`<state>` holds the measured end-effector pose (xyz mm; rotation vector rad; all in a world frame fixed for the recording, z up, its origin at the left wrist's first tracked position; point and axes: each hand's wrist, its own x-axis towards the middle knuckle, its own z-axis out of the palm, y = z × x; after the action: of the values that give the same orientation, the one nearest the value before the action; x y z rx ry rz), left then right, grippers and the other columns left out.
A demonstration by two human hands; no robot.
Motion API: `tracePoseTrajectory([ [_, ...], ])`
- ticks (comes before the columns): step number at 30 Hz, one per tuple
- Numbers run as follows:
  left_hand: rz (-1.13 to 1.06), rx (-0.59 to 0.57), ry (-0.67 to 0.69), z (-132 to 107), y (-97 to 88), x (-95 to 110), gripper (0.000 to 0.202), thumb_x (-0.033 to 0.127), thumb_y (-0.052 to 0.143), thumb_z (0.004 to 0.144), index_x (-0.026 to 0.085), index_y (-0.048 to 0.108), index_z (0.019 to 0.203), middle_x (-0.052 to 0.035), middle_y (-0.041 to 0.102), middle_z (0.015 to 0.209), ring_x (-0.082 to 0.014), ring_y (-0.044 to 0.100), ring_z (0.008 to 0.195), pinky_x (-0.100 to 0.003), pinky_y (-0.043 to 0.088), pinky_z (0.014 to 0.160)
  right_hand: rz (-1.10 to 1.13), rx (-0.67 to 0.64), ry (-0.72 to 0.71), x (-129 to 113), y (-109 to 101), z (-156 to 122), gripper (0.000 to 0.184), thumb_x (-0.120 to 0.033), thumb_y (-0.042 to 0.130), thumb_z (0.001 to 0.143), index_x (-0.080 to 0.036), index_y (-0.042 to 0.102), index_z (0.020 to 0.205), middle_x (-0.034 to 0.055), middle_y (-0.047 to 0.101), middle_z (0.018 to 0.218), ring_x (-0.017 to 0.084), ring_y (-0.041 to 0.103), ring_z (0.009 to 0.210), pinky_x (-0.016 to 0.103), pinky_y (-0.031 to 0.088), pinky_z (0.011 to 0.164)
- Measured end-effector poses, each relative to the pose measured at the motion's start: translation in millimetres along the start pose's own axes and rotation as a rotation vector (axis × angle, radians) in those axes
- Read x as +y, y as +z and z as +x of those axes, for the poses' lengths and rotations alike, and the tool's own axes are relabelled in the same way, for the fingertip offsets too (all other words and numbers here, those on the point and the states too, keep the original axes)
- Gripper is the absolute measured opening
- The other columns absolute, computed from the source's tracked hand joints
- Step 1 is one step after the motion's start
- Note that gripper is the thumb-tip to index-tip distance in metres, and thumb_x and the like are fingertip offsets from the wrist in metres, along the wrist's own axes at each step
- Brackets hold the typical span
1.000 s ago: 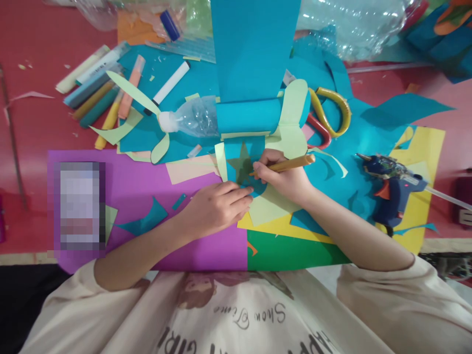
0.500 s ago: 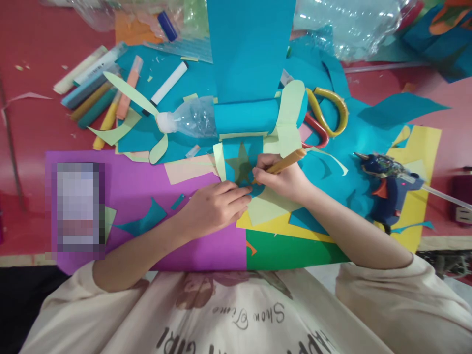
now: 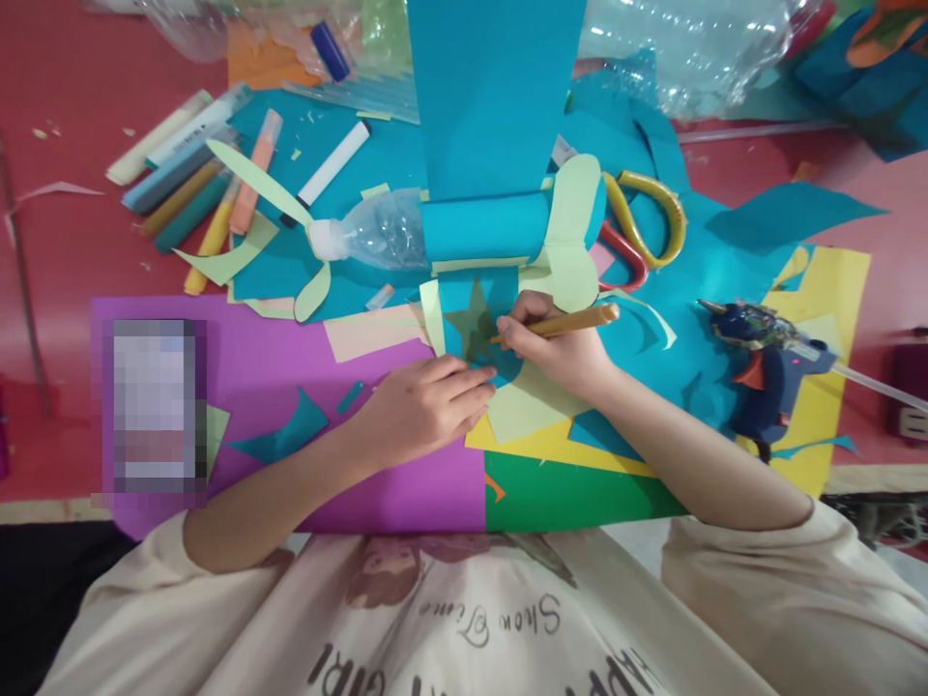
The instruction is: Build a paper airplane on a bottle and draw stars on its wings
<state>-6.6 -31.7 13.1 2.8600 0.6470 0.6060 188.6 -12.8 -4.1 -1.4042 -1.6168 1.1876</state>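
My right hand (image 3: 558,348) grips an orange-brown marker (image 3: 572,322), its tip on a green star (image 3: 471,324) drawn on a strip of teal paper (image 3: 500,290). My left hand (image 3: 424,406) lies flat, fingers together, pressing the lower edge of that teal paper against the purple sheet (image 3: 290,367). Just beyond the star lies a clear plastic bottle (image 3: 377,232) wrapped in a teal paper tube (image 3: 485,227) with pale green paper fins (image 3: 572,232).
Several markers (image 3: 188,174) lie at the far left on the red table. Yellow and red scissors (image 3: 642,232) rest right of the bottle. A blue glue gun (image 3: 765,372) sits on yellow paper at the right. A pixelated rectangle (image 3: 152,406) lies on the purple sheet.
The marker's back end dipped half a second ago and has swung back up to the right; my right hand shifted slightly at the star. My left hand stays put.
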Motion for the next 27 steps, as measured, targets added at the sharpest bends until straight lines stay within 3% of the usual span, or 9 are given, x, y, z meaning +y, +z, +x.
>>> tracePoseTrajectory([
  [6, -0.015, 0.007, 0.013, 0.6, -0.3, -0.1, 0.025, 0.011, 0.046, 0.098, 0.012, 0.07, 0.092, -0.0034, 0.076, 0.105, -0.0151, 0.068, 0.081, -0.028, 0.057, 0.075, -0.087, 0.007, 0.024, 1.2, 1.2, -0.8, 0.029, -0.033, 0.051, 0.079, -0.022, 0.034, 0.058, -0.0037, 0.04, 0.054, 0.01, 0.04, 0.056, 0.027, 0.032, 0.056],
  [16, -0.018, 0.003, 0.015, 0.7, -0.3, -0.1, 0.028, 0.012, 0.043, 0.099, 0.014, 0.07, 0.092, -0.0029, 0.077, 0.102, -0.0145, 0.069, 0.082, -0.028, 0.057, 0.076, -0.052, -0.114, 0.008, -2.1, -3.9, -0.8, 0.024, -0.026, 0.051, 0.074, -0.022, 0.037, 0.054, -0.0051, 0.038, 0.05, 0.008, 0.034, 0.05, 0.025, 0.027, 0.049],
  [27, 0.003, 0.008, 0.012, 0.1, -1.1, 0.2, 0.025, 0.012, 0.046, 0.098, 0.013, 0.071, 0.092, -0.0029, 0.076, 0.105, -0.0145, 0.068, 0.082, -0.027, 0.058, 0.077, 0.016, 0.01, -0.005, -3.2, -2.6, -0.3, 0.031, -0.034, 0.051, 0.08, -0.023, 0.035, 0.057, -0.0038, 0.043, 0.053, 0.011, 0.043, 0.054, 0.028, 0.036, 0.057],
])
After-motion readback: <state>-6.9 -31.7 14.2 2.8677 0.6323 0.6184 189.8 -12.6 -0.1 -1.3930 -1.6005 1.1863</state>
